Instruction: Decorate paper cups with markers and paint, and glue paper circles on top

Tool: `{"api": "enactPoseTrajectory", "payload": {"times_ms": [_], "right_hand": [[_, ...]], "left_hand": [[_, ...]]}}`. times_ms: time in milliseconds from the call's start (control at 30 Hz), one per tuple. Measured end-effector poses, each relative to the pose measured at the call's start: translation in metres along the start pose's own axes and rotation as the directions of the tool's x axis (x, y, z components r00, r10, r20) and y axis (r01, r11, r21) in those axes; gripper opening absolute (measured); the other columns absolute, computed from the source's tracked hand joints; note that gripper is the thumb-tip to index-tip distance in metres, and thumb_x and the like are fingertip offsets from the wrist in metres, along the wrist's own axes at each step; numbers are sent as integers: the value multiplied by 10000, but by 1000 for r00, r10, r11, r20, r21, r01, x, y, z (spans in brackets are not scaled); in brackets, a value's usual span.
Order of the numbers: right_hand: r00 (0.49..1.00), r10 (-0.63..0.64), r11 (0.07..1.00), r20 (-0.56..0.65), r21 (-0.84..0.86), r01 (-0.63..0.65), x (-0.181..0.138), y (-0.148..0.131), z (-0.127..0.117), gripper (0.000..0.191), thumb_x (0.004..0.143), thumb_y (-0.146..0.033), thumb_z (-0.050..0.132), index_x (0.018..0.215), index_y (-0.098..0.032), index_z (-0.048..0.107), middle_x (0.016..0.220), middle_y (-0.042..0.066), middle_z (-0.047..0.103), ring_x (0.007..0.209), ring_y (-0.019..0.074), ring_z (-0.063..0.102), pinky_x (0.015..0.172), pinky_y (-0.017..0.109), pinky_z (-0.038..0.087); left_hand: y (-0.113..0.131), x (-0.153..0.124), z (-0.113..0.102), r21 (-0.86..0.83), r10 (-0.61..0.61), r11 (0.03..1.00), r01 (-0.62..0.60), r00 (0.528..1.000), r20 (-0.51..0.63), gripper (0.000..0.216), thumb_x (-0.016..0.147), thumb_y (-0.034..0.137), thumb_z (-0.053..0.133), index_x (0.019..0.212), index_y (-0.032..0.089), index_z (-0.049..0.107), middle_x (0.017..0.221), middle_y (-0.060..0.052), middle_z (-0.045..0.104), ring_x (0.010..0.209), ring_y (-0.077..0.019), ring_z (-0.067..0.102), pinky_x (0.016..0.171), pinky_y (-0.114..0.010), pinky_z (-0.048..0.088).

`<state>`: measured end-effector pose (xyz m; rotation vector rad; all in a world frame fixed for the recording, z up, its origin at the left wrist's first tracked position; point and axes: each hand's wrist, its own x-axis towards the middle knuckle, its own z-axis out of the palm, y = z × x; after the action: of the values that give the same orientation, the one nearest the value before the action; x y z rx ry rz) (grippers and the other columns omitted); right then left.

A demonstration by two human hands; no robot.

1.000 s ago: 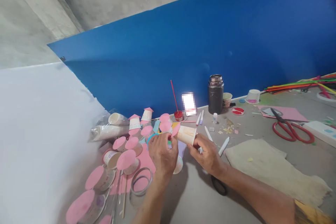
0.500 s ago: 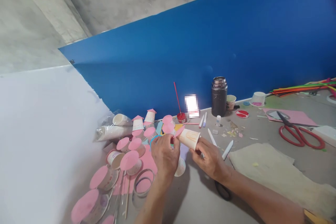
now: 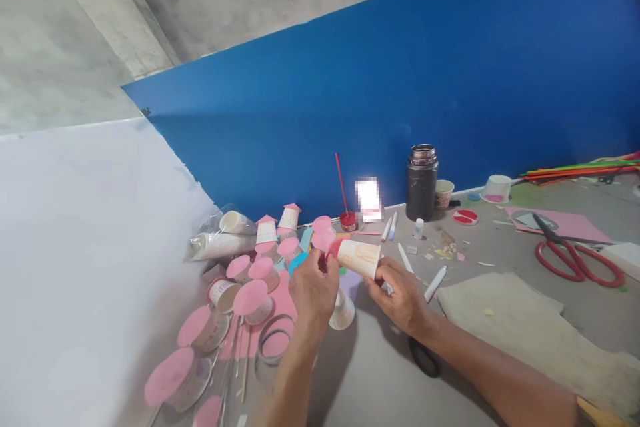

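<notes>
Aloft — cup [image 3: 357, 257], rim [image 3: 377, 260] at right hand [image 3: 403, 297]

Soft light shadows the table [image 3: 383, 380] faintly; the view's edges seem stretched.

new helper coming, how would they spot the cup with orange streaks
Start at the blue panel and look down to the left hand and right hand. The paper cup is tipped sideways between them, orange-streaked, the only cup being held.

Cup [image 3: 359, 259]: between left hand [image 3: 314, 285] and right hand [image 3: 403, 297]. Bottle [image 3: 421, 188]: behind, right. Scissors [image 3: 556, 239]: partly on paper [image 3: 587, 225]. Cloth [image 3: 507, 307]: before scissors.
</notes>
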<state>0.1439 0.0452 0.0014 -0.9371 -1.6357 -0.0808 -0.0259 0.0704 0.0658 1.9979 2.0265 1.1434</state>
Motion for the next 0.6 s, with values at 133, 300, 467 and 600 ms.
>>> {"api": "enactPoseTrajectory", "payload": {"times_ms": [133, 300, 467, 600], "right_hand": [[998, -57, 998, 26, -10, 57, 0, 1, -2, 260, 993, -130, 560, 774, -242, 476, 776, 21, 598, 692, 152, 597, 635, 256, 463], [995, -104, 994, -3, -28, 104, 2, 3, -3, 250, 989, -112, 561, 790, -244, 488, 776, 23, 610, 704, 163, 608, 670, 270, 480], [999, -47, 999, -9, 13, 47, 4, 1, -6, 262, 992, -152, 566, 759, -249, 494, 744, 13, 605, 678, 161, 590, 640, 275, 467], [991, 137, 981, -9, 140, -134, 6, 3, -8, 252, 989, -250, 567, 738, -241, 541, 710, 10, 603, 648, 163, 583, 622, 281, 488]], "left_hand": [[4, -1, -2, 61, -43, 997, 38, 995, 91, 275, 925, 294, 567, 667, 226, 502, 663, -2, 637, 620, -166, 503, 615, -286, 286], [4, 0, -4, 94, -91, 992, 79, 988, 123, 266, 911, 316, 573, 666, 233, 515, 620, 5, 589, 576, -165, 439, 582, -293, 246], [2, 1, -6, 105, -69, 993, 62, 996, 59, 256, 882, 304, 555, 638, 237, 511, 608, -9, 579, 564, -179, 448, 579, -301, 234], [-5, 5, -8, 55, -73, 996, 71, 997, 30, 237, 879, 301, 539, 651, 235, 528, 625, -7, 600, 576, -178, 476, 582, -299, 255]]}}
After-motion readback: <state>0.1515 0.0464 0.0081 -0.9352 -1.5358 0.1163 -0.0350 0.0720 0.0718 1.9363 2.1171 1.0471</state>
